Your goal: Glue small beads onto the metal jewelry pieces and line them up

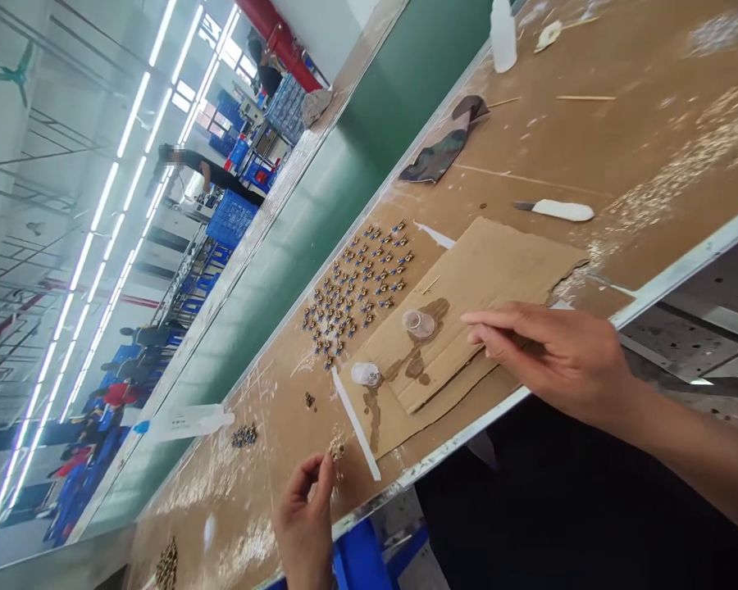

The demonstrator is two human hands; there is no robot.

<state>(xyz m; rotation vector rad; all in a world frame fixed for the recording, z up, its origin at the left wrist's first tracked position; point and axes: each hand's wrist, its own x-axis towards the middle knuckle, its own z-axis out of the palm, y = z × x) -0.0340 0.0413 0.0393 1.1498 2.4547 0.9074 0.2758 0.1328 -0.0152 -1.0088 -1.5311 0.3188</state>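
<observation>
My left hand (pixel 306 518) is over the front edge of the table, its thumb and forefinger pinched together. Whatever is between those fingertips is too small to make out. Just beyond them lies a scatter of tiny brass-coloured bits (pixel 337 449). My right hand (pixel 557 360) hovers above a piece of cardboard (pixel 498 262), fingers closed in a pinch on something I cannot make out. On the cardboard, a small clear cup (pixel 419 324) stands by a wet stain, and a whitish small cup (pixel 366 374) is nearer my left hand. Many small brass-and-blue parts (pixel 357 283) stand in rows behind.
A white-handled knife (pixel 562 211), a camouflage cloth (pixel 446 143) and a white bottle (pixel 503 37) lie or stand toward the right. Leftward are a clear plastic bottle (pixel 188 422), a small pile of parts (pixel 244 435) and a white strip (pixel 357 422). A person (pixel 212 170) works in the background.
</observation>
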